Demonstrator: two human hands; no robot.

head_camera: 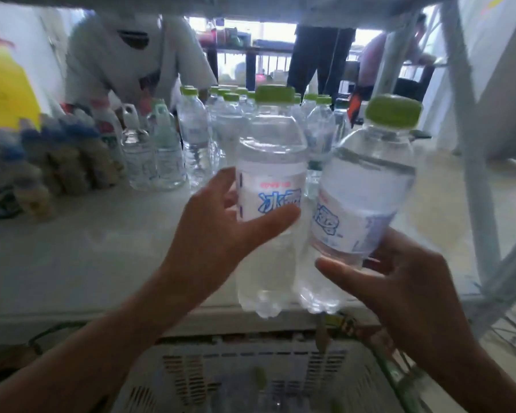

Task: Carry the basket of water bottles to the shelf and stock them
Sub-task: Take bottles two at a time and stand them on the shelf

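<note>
Nearest, below the shelf [102, 257], sits the basket [251, 371], its slatted rim against the shelf's front edge; something green and blurred lies inside it, probably more bottles, so I judge the stocking only partly done; parking it there keeps each reach short.

Above the basket, both hands are at the shelf's front edge; the left hand [218, 231] is wrapped around the left bottle [270, 186] at the label, thumb in front, fingers behind; that bottle is upright, its base at or just over the shelf's front edge; the right hand [399, 281] cups the right bottle [367, 186] low on its body, and that one leans away to the right, its base touching the left bottle's base; whether either base bears on the shelf I cannot tell; two at once halves the trips, and gripping low leaves the caps free to clear the board above.

Farther back on the shelf stands a cluster of green-capped bottles [221, 120], and the held pair seems meant to join it; left of the cluster are larger clear bottles [152, 156] and blue-topped packs [51, 162].

Beyond the shelf, a person in a white shirt [125, 55] bends toward it.
</note>
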